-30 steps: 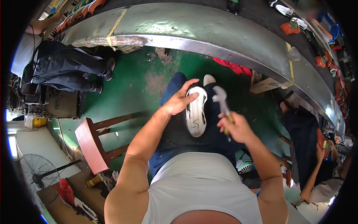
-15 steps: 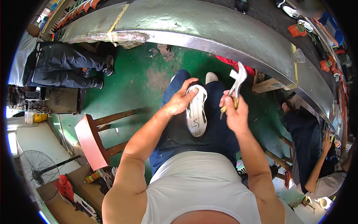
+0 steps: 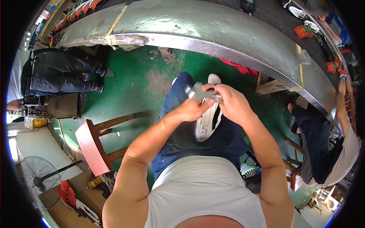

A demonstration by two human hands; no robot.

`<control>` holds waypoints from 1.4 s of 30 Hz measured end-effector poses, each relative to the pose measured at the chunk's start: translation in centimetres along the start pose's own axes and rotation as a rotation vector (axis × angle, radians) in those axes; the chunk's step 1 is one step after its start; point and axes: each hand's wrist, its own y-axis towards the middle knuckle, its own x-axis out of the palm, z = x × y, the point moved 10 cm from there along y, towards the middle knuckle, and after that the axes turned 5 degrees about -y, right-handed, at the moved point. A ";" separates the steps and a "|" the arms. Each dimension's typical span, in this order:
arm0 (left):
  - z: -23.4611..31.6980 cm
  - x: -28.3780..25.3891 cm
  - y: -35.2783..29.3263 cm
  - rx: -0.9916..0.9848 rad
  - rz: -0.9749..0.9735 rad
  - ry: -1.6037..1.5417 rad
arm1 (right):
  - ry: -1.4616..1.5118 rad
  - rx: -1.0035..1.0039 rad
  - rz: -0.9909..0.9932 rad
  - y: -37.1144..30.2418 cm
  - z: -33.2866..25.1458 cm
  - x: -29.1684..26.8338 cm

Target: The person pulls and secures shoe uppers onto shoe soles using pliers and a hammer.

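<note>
A white shoe rests on my lap over blue trousers, a dark squiggle on its upward-facing surface and a dark strip along its right side. My left hand is closed around the shoe's far left part. Over the shoe's far end, my right hand grips metal lasting pincers, whose silver head points left and is smeared by motion. The pincers' handles are mostly covered by my fingers, and whether the jaws touch the shoe cannot be made out.
A long metal-edged bench curves across the far side, with shoes at its right. A red stool and a fan are left. Co-workers sit at far left and right. Red cloth lies under the bench.
My right hand has swung the pincers left, from beside the shoe to over its far end. My left hand has moved nearer and right on the shoe, which has tilted. The right co-worker's arm has reached forward.
</note>
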 end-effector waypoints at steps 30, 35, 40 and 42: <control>-4.4 -2.1 -1.0 -0.089 0.182 -0.416 | 0.214 0.468 -0.080 -10.0 2.7 5.9; -2.2 -2.1 -1.2 -0.019 0.151 -0.393 | 0.050 0.522 -0.208 -10.3 1.6 4.4; -4.2 -1.4 -0.4 -0.223 0.232 -0.494 | 0.261 0.653 -0.532 -11.2 3.0 4.1; -3.8 -1.9 0.0 -0.198 0.234 -0.439 | 0.696 0.796 -0.484 -11.3 2.0 2.9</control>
